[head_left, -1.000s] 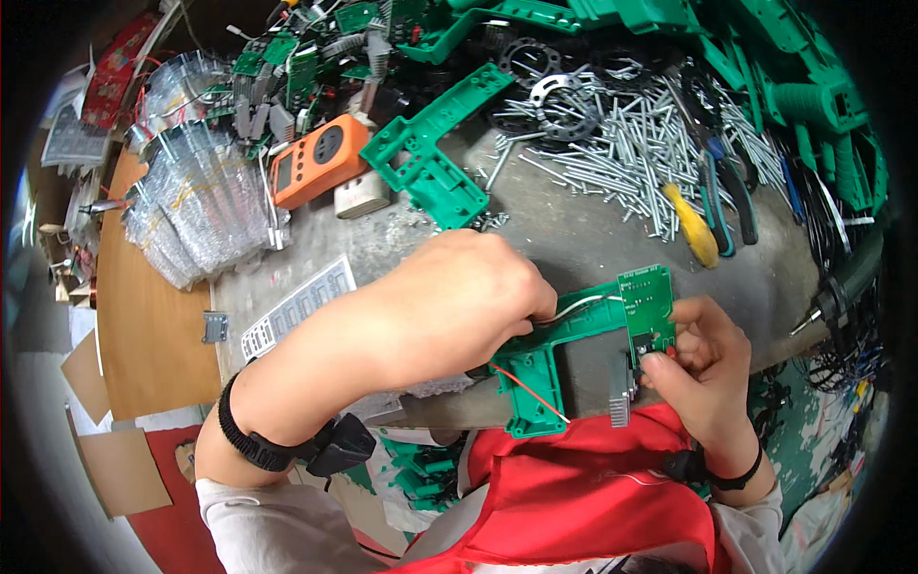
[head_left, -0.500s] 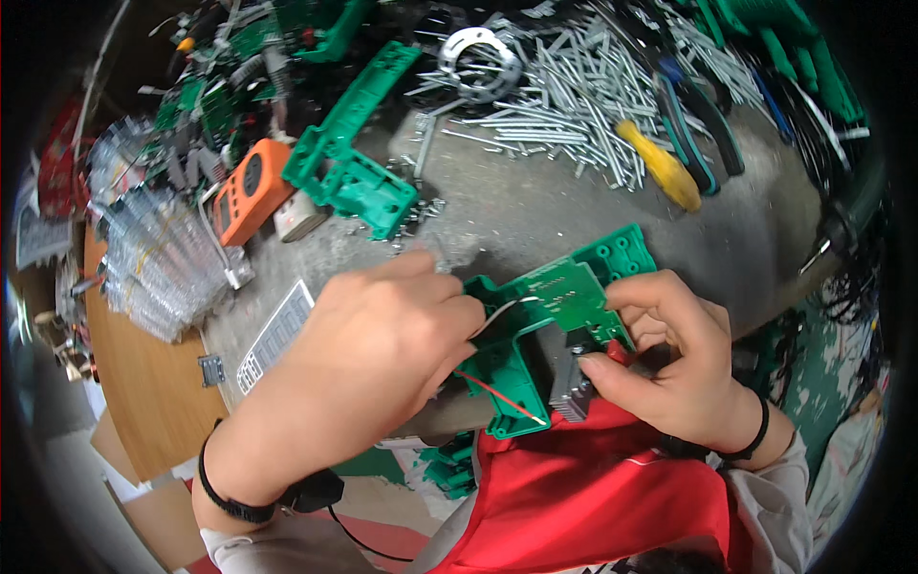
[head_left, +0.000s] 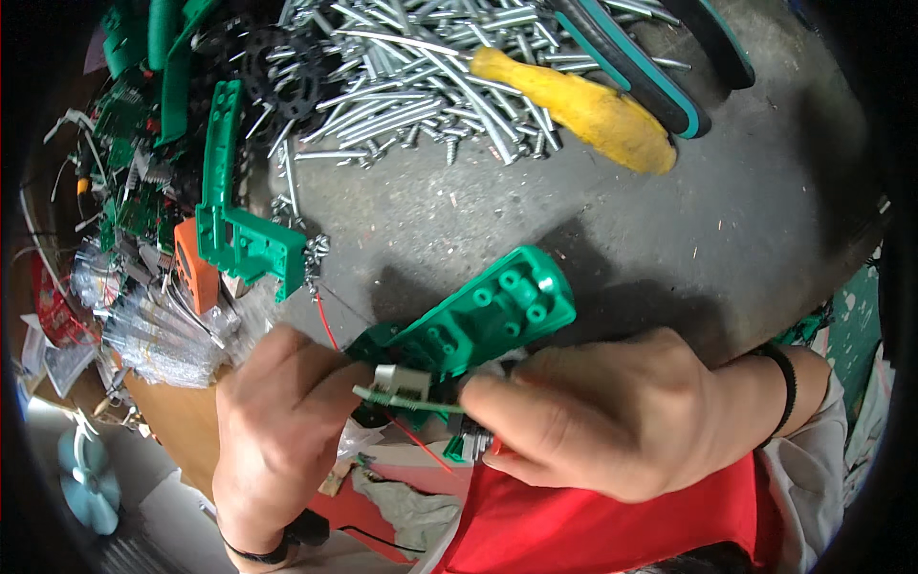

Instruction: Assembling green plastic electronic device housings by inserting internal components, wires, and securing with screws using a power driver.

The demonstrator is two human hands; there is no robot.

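A green plastic tool housing half (head_left: 492, 311) with round screw posts lies tilted at the table's near edge. In front of it a green circuit board (head_left: 435, 407) is seen nearly edge-on, with a pale block-shaped part (head_left: 402, 381) on it. My right hand (head_left: 602, 416) is closed on the board's right end; a grey finned metal piece shows below its fingers. My left hand (head_left: 282, 421) is closed at the housing's left end, its fingertips hidden. A red wire (head_left: 326, 322) runs up beside it; another red wire length (head_left: 421, 445) hangs below the board.
A second green housing half (head_left: 253, 244) lies at left beside small screws (head_left: 316, 253) and an orange meter (head_left: 198, 268). Long screws (head_left: 411, 105) are piled at the back, with a yellow-handled screwdriver (head_left: 583, 110) and teal-and-black plier handles (head_left: 636, 72). Plastic-wrapped parts (head_left: 158, 335) lie far left.
The view has shifted closer to the table. The circuit board has been tipped from face-up to nearly edge-on, and my right hand now covers its right end. My left hand points more upward.
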